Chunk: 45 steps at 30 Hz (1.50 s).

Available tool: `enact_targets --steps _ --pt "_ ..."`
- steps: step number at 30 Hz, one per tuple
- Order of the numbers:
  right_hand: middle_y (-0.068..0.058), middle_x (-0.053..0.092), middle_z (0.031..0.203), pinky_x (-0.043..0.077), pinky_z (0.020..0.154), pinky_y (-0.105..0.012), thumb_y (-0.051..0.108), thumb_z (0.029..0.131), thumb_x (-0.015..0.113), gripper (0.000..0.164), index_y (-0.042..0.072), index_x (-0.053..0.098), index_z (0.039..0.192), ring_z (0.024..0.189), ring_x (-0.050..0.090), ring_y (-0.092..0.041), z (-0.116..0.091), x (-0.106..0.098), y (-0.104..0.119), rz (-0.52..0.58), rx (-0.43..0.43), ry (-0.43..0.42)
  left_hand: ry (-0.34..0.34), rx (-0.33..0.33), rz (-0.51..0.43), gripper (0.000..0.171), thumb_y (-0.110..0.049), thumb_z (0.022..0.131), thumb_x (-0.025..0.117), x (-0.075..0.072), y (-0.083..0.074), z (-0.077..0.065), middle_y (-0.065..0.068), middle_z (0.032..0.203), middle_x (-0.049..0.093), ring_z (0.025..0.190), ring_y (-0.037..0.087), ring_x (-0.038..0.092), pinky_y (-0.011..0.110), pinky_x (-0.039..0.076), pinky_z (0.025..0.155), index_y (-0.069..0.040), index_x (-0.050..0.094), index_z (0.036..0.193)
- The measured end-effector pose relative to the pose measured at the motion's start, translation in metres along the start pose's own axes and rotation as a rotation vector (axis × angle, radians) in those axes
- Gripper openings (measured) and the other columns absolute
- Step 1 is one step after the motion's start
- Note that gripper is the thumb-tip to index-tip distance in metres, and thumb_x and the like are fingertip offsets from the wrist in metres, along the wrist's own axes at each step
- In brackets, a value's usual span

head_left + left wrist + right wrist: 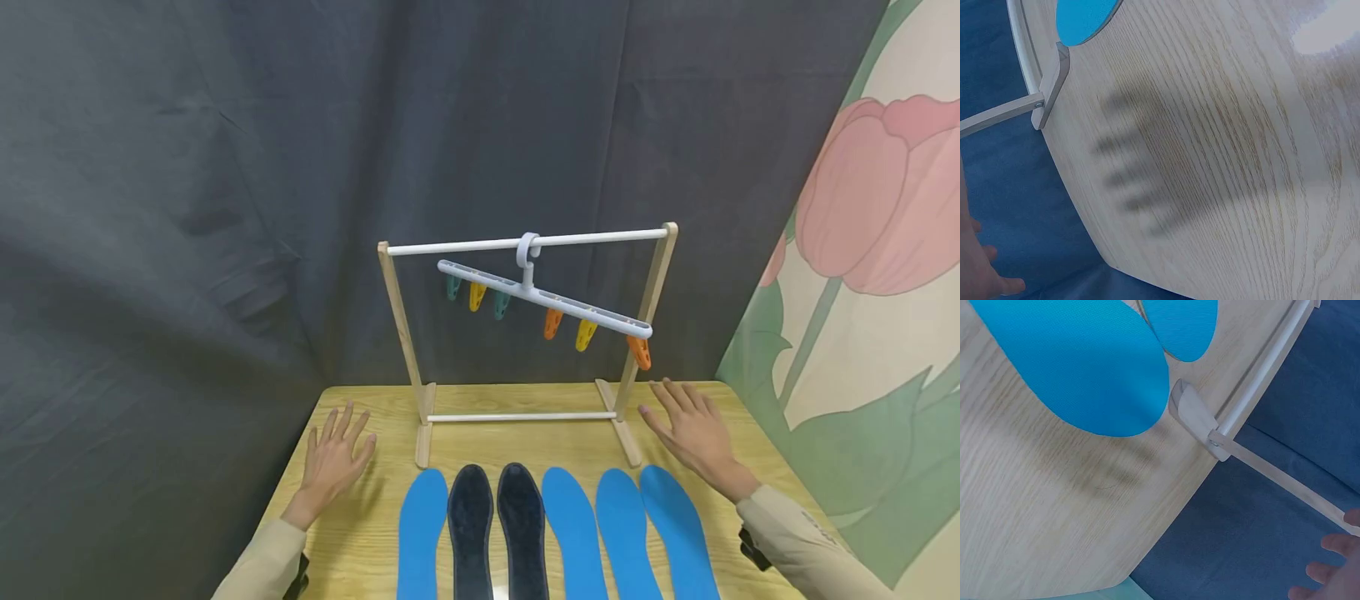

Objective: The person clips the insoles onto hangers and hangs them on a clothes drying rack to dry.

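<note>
Left hand (332, 457) and right hand (692, 432), fingers extended and spread, flank a row of insoles (572, 533).
The insoles lie on the near part of the table (517, 442), the rack (403, 333) beyond. Only the head view shows the two black insoles (471, 533) and the clip hanger (528, 290); the left wrist view adds a soft five-fingered shadow (1132, 178) on the table.

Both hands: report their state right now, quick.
Left hand: open, holding nothing.
Right hand: open, holding nothing.
</note>
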State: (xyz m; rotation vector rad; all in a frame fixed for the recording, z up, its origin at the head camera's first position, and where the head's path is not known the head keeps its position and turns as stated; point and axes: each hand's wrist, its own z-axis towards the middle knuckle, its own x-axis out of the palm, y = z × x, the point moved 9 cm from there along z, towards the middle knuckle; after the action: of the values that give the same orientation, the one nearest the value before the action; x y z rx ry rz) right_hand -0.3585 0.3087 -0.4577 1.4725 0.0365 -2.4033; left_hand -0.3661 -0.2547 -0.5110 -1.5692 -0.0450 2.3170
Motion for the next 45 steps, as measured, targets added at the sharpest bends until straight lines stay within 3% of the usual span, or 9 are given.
enact_targets --steps 12,29,38,45 --pt "-0.027 0.045 0.144 0.028 0.107 -0.068 0.045 0.102 0.05 0.06 0.001 0.05 0.143 0.133 0.035 -0.051 0.003 0.001 0.013 0.008 -0.016 0.013 0.018 -0.028 -0.038 0.057 -0.047 0.103 0.044 0.007 -0.003 -0.005 0.017 0.158 0.029 0.143 0.043 0.024 0.073 0.024 0.108 -0.014 0.046 0.15" --pt "-0.027 0.049 0.142 0.03 0.107 -0.066 0.041 0.099 0.057 0.058 0.0 0.054 0.139 0.132 0.039 -0.05 0.011 0.002 0.034 0.028 -0.058 -0.032 0.003 -0.062 -0.13 0.056 -0.044 0.103 0.047 0.012 -0.005 -0.012 0.024 0.154 0.034 0.139 0.048 0.031 0.072 0.034 0.102 -0.009 0.047 0.148" --pt "-0.027 0.049 0.142 0.032 0.106 -0.067 0.04 0.099 0.056 0.056 0.0 0.055 0.139 0.131 0.04 -0.05 0.013 0.003 0.038 0.057 -0.055 -0.037 -0.02 -0.048 -0.152 0.055 -0.04 0.102 0.051 0.012 -0.009 -0.014 0.026 0.152 0.036 0.136 0.05 0.034 0.073 0.037 0.098 -0.007 0.049 0.146" --pt "-0.025 0.052 0.139 0.035 0.105 -0.065 0.039 0.099 0.056 0.057 -0.001 0.054 0.139 0.128 0.044 -0.049 0.012 0.002 0.046 0.079 -0.098 -0.085 -0.005 -0.07 -0.185 0.055 -0.041 0.101 0.053 0.016 -0.01 -0.018 0.025 0.151 0.037 0.133 0.051 0.038 0.073 0.039 0.095 -0.008 0.049 0.146"
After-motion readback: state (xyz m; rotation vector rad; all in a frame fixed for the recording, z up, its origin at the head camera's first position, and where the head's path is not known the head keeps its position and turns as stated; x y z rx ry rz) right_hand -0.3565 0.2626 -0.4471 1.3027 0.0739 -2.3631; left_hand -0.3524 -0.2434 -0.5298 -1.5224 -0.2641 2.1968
